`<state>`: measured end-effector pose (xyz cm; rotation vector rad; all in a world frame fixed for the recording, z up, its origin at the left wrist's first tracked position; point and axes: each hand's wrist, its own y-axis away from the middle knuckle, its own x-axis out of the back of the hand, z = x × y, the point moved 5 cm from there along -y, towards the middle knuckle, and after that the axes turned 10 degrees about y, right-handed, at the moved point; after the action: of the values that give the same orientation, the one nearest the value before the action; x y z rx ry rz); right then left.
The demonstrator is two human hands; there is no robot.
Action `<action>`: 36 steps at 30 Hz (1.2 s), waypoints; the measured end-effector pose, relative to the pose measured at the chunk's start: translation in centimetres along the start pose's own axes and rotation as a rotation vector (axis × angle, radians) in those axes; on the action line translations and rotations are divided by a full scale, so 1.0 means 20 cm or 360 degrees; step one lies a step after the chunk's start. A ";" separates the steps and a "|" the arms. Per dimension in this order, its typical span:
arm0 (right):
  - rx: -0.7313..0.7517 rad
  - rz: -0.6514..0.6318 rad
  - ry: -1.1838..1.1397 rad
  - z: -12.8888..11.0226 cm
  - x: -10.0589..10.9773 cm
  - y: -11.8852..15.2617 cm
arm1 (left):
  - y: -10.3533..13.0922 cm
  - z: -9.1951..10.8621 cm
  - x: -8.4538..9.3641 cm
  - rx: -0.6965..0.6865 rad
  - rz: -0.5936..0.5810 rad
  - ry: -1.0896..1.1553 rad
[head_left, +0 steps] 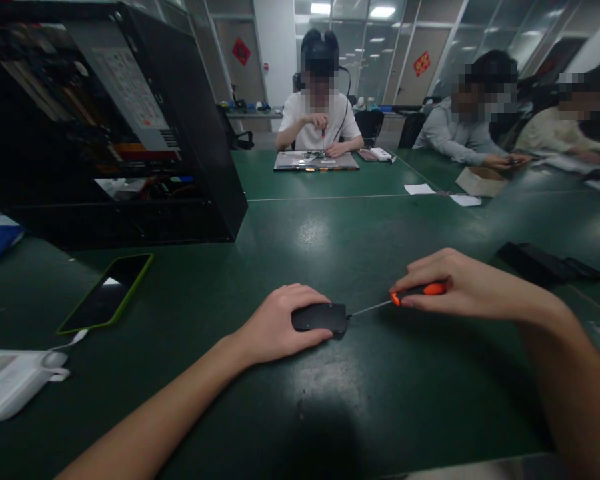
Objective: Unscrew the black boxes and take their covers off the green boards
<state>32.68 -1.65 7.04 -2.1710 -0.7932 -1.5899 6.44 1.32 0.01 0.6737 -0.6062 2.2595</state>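
Note:
Near the middle of the green table, my left hand is wrapped around a small black box-like device, thumb along its near side and fingers over its far side. My right hand grips a screwdriver by its orange and black handle. The thin metal shaft points left, almost level, and its tip meets the right end of the black device. What lies exactly under the tip is too small to tell. The device's left end is hidden in my left palm.
An open black computer case stands at the back left. In front of it lie a phone in a green case and a white device with a cable. A black object rests at right. Across the table, several people work; one handles a panel.

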 end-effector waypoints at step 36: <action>0.0213 -0.0150 0.0170 0.02 -0.10 -0.12 | 0.00 0.00 -0.03 -0.0062 0.0016 0.0092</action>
<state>31.06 -0.08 5.00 -1.9649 -0.9521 -1.6329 6.85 1.07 -0.37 0.5854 -0.6250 2.2621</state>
